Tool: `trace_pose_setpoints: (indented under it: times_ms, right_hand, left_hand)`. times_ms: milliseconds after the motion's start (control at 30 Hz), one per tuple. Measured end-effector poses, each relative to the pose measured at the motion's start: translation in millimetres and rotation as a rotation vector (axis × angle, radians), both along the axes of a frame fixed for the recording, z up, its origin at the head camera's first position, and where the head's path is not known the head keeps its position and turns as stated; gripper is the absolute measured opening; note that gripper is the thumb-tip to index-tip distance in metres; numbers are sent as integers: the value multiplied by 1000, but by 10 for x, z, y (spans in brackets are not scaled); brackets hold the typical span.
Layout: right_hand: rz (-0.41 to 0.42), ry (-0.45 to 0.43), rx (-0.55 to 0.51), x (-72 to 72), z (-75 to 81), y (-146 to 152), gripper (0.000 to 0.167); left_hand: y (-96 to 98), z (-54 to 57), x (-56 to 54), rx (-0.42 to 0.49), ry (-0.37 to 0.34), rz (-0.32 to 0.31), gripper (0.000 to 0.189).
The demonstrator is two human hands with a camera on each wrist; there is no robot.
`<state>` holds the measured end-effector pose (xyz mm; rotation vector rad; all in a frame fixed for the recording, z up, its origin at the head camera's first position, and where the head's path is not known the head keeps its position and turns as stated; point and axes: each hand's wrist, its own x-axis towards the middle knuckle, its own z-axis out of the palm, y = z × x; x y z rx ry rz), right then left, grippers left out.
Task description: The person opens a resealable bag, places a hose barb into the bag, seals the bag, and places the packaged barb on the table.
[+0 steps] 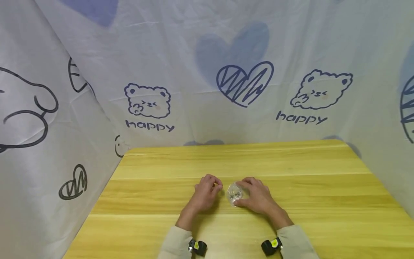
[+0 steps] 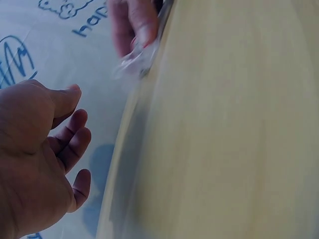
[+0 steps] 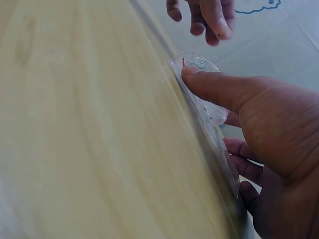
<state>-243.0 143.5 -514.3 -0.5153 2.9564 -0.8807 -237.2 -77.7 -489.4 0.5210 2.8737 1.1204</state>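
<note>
A clear plastic bag (image 1: 233, 197) with a few small dark, shiny pieces inside is over the middle of the table. My right hand (image 1: 258, 197) grips its right side, thumb at the near edge and fingers at the far edge. In the right wrist view the thumb presses on the bag (image 3: 212, 112) near a red line. Left of the bag and apart from it is my left hand (image 1: 206, 192), its fingers bent and the thumb close to the forefinger. A dark speck shows at its fingertips in the right wrist view; whether it pinches something tiny is unclear.
The wooden table (image 1: 155, 194) reaches out on all sides of the hands. A white cloth (image 1: 194, 108) printed with hearts and bears hangs behind it and along both sides. Each forearm wears a black strap with a small device, such as the left one (image 1: 198, 247).
</note>
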Motion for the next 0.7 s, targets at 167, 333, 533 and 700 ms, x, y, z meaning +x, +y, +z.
trace_pose_setpoints:
  times_ms: [167, 333, 533, 700]
  right_hand:
    - [0, 13, 2, 2, 6, 11, 67]
    - [1, 9, 1, -4, -8, 3, 67]
    - [-12, 2, 7, -7, -8, -11, 67]
    - [-15, -4, 7, -13, -12, -8, 67]
  left_hand:
    - [168, -28, -38, -36, 11, -49, 15]
    - [287, -39, -58, -68, 3, -60, 15]
    - [353, -48, -65, -88, -8, -55, 14]
    - [381, -69, -73, -105, -10, -49, 14]
